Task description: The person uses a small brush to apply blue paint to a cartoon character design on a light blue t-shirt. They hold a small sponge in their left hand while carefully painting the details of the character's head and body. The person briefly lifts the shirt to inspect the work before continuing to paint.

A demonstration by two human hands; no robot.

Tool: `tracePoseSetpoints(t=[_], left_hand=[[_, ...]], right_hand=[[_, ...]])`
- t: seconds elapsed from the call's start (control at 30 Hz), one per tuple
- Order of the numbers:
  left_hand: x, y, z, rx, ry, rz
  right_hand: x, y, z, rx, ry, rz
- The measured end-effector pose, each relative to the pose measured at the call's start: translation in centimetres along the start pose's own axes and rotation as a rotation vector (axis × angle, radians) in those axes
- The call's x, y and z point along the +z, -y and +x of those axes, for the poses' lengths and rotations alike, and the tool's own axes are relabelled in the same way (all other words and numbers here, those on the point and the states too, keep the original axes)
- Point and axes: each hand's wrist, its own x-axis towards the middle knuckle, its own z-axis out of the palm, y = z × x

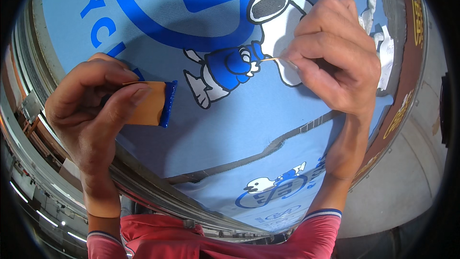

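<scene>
Light blue fabric [158, 146] lies before me, printed with a white cartoon dog figure [279, 29] in a blue top with black outlines. My left hand [91, 105] pinches a small tan card [143, 108] between thumb and fingers. Wet-looking blue paint [169, 105] coats the card's right edge. In my right hand [338, 52], thumb and fingertips close on a thin pointed stick [270, 59]. Its tip meets the print at the edge of the blue top, or hovers just above; I cannot tell which. The card is held above the fabric, left of the figure.
Closer to me is another piece of blue fabric with a smaller print [273, 189], past a dark ragged gap [258, 153]. Torn white scraps [385, 52] lie along the right edge, beside a brown strip [407, 86]. Metal rails [43, 120] run along the left.
</scene>
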Motion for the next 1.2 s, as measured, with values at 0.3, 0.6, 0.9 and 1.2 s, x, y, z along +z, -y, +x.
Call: tracePoseSetpoints(t=[0.3,0.6,0.9,1.2], left_hand=[[0.1,0.0,0.0,0.001,-0.002,-0.016],[0.4,-0.5,-0.3,-0.060,-0.029,0.045],[0.0,0.1,-0.1,-0.007,-0.007,0.014],[-0.1,0.1,0.0,-0.014,-0.010,-0.043]], right_hand=[[0.0,0.0,0.0,-0.008,0.004,-0.014],[-0.3,-0.1,-0.4,-0.027,-0.011,-0.009],[0.0,-0.1,-0.1,-0.010,-0.001,0.021],[0.0,-0.3,-0.8,0.126,-0.215,0.318]])
